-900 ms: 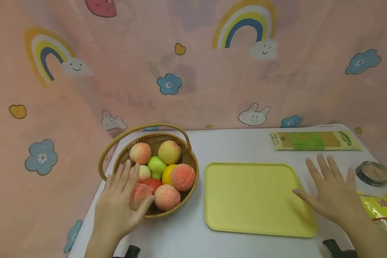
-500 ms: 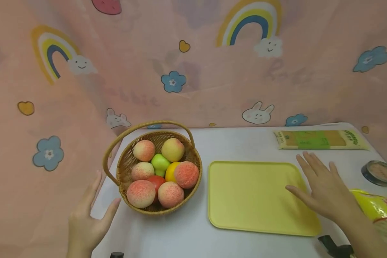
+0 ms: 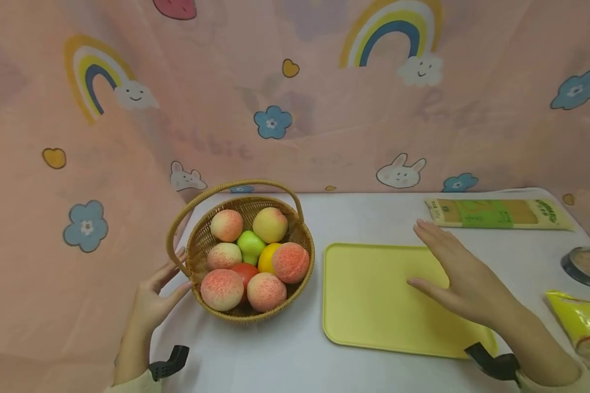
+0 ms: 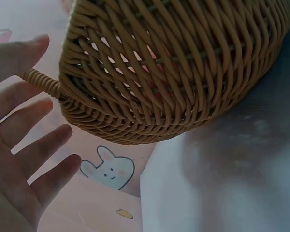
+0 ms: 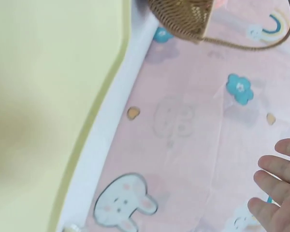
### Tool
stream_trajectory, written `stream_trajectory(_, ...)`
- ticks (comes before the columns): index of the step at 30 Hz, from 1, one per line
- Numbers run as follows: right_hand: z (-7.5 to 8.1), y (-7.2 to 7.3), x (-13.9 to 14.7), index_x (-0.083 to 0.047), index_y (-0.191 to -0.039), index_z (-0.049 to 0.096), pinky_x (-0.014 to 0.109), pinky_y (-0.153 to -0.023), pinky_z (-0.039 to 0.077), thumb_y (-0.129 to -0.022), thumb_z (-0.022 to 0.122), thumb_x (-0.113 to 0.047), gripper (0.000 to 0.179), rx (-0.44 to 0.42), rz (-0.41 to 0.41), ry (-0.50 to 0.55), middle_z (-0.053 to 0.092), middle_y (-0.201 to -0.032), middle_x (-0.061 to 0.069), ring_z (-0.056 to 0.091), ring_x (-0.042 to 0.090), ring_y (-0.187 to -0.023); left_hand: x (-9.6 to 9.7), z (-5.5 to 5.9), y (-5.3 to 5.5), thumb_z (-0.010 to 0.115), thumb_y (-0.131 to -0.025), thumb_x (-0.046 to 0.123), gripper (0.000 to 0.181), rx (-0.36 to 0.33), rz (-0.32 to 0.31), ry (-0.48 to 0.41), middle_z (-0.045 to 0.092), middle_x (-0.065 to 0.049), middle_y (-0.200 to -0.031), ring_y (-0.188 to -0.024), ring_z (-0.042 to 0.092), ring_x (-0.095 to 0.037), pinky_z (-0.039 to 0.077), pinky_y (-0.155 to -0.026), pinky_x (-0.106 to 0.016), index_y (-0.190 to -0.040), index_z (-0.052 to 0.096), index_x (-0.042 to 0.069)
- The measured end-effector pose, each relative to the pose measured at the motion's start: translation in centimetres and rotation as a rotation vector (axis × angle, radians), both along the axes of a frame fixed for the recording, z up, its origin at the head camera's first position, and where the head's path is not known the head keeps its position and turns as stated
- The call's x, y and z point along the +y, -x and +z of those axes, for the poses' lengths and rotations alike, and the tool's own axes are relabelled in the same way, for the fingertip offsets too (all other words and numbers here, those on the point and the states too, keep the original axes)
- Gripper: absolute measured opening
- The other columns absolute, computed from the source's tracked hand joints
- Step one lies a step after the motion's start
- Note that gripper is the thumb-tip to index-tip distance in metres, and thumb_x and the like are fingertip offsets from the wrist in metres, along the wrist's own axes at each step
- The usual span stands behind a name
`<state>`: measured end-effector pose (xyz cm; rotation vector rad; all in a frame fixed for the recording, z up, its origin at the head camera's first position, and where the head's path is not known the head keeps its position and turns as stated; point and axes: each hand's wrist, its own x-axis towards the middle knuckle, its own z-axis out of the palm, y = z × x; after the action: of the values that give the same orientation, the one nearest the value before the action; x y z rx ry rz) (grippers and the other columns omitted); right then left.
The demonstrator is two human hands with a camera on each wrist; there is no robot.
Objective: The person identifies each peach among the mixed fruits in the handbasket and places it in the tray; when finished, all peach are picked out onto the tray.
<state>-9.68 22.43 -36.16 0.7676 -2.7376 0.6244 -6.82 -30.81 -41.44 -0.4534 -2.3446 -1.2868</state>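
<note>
A wicker basket [image 3: 248,316] with an arched handle [image 3: 236,184] stands on the left of the white table, holding peaches [image 3: 222,289], a green pear [image 3: 251,246], a red fruit [image 3: 245,272] and a yellow fruit [image 3: 267,258]. My left hand [image 3: 152,303] is at the basket's left side, fingers and thumb spread beside the handle's base. In the left wrist view its straight fingers [image 4: 38,150] are close to the woven wall; whether they touch it I cannot tell. Over the right part of a yellow tray [image 3: 369,300] hovers my right hand [image 3: 464,278], fingers extended, holding nothing.
A long pack of noodles [image 3: 496,213] lies at the back right. Near the right edge are a round dark-rimmed container [image 3: 587,266] and a yellow plastic bag [image 3: 580,322]. Behind the table [image 3: 275,360] hangs a pink printed cloth [image 3: 324,136].
My left hand has gone from above the fruit out to the left, then in against the basket's left side. The right hand has moved left over the tray. The head view has shifted slightly.
</note>
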Motion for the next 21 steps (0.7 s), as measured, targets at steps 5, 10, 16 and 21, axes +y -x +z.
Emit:
stream_trajectory(5, 1.2, 0.6, -2.5, -0.017, -0.151, 0.026, 0.029, -0.116, 0.028, -0.08, 0.076, -0.033, 0.089, -0.003, 0.101, 0.051, 0.03, -0.155, 0.005, 0.027, 0.022, -0.143, -0.1, -0.2, 0.5, 0.069, -0.074, -0.016, 0.053, -0.048, -0.048, -0.003, 0.049, -0.021, -0.138, -0.127, 0.047, -0.001, 0.038, -0.102, -0.008, -0.125, 0.058, -0.006)
stream_trajectory(10, 2.6, 1.3, -5.2, -0.016, -0.15, 0.027, 0.026, -0.116, 0.027, -0.083, 0.073, -0.033, 0.084, -0.013, 0.236, 0.075, 0.032, -0.154, 0.005, 0.031, 0.024, -0.141, -0.3, -0.6, 0.7, 0.065, -0.077, -0.019, 0.05, -0.072, -0.11, -0.037, 0.042, -0.03, -0.14, -0.13, 0.044, -0.001, 0.041, -0.099, -0.011, -0.125, 0.053, -0.013)
stream_trajectory(16, 4.4, 2.4, -9.3, -0.014, -0.151, 0.026, 0.048, -0.111, 0.036, -0.086, 0.069, -0.036, 0.08, -0.12, 0.414, 0.115, 0.032, -0.154, 0.003, 0.035, 0.023, -0.139, -0.7, -1.1, 0.7, 0.061, -0.077, -0.023, 0.048, -0.083, -0.171, -0.108, 0.035, -0.037, -0.14, -0.13, 0.044, -0.002, 0.042, -0.099, -0.014, -0.123, 0.049, -0.021)
stream_trajectory(21, 5.2, 3.8, -12.9, -0.013, -0.148, 0.031, 0.047, -0.112, 0.036, -0.086, 0.069, -0.035, 0.076, -0.202, 0.526, 0.167, 0.038, -0.151, 0.003, 0.037, 0.022, -0.138, -0.6, -1.2, 0.7, 0.06, -0.076, -0.025, 0.047, -0.076, -0.201, -0.165, 0.036, -0.034, -0.141, -0.131, 0.044, -0.005, 0.043, -0.099, -0.016, -0.122, 0.047, -0.025)
